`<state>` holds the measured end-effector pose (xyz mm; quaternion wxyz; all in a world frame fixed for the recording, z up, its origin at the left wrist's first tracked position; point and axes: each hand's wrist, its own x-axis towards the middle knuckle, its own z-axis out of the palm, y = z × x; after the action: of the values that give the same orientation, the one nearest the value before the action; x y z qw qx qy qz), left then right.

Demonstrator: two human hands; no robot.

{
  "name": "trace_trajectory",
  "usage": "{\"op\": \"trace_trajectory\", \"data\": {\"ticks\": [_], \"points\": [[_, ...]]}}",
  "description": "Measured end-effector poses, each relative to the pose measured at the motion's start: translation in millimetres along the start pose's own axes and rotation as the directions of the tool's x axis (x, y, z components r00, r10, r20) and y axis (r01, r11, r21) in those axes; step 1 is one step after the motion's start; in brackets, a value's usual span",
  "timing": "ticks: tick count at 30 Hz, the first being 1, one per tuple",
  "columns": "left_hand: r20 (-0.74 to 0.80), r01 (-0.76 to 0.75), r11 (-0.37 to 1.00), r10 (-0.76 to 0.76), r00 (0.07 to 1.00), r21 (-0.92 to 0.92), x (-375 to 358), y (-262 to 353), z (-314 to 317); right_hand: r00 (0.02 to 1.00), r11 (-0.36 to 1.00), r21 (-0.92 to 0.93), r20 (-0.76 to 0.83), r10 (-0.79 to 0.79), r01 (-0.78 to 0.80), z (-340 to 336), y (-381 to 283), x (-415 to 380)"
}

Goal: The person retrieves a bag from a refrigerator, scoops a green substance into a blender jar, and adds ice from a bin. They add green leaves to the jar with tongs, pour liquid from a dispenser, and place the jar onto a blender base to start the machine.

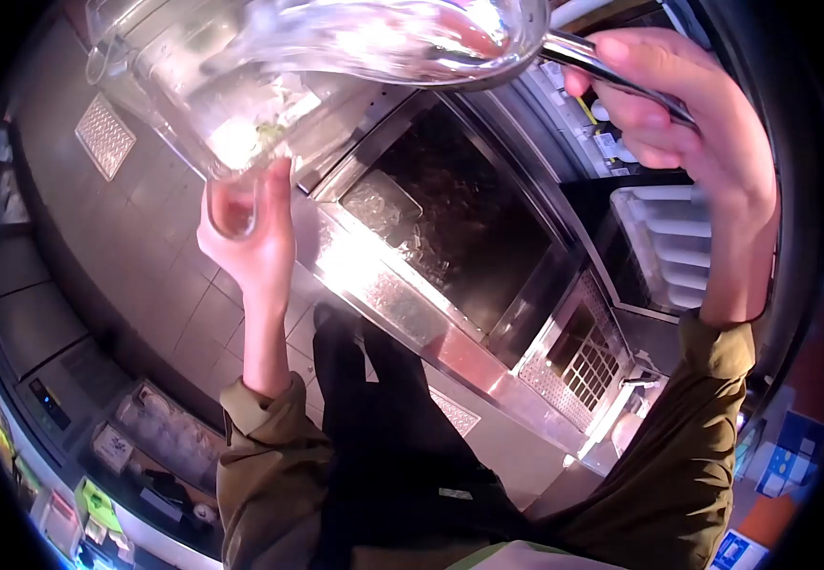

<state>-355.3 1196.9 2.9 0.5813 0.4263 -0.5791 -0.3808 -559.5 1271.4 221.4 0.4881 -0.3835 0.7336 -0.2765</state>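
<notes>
My left hand is wrapped round the handle of a clear pitcher, raised at the upper left. Some white and pale green bits show inside it. In my right hand is the slim handle of a shiny metal scoop, tilted toward the pitcher's mouth. A clear, glittering stream, blurred by motion, runs from the scoop to the pitcher. Below both hands, a steel-rimmed well stands open, with clear ice-like pieces at its left side.
A steel ledge borders the well. To its right are a perforated drain panel and a white ribbed rack. Tiled floor lies at the left, with a counter carrying a clear lidded container at the lower left.
</notes>
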Motion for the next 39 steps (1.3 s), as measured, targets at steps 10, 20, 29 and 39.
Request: {"op": "trace_trajectory", "data": {"ticks": [10,20,29,39], "points": [[-0.075,0.058,0.978,-0.044,0.996,0.202,12,-9,13,0.972,0.847,0.504,-0.056,0.227,-0.168,-15,217,-63],[-0.061,-0.173,0.985,0.174,0.983,0.021,12,-22,23,0.869,0.635,-0.596,-0.377,0.319,-0.492,40,667,195],[0.303,-0.110,0.983,0.149,0.941,-0.144,47,-54,-20,0.801,0.706,-0.641,-0.572,-0.177,-0.302,127,667,218],[0.287,-0.276,0.956,0.239,0.928,0.095,33,-48,-11,0.853,0.766,-0.556,-0.521,-0.020,-0.322,137,655,289]]}}
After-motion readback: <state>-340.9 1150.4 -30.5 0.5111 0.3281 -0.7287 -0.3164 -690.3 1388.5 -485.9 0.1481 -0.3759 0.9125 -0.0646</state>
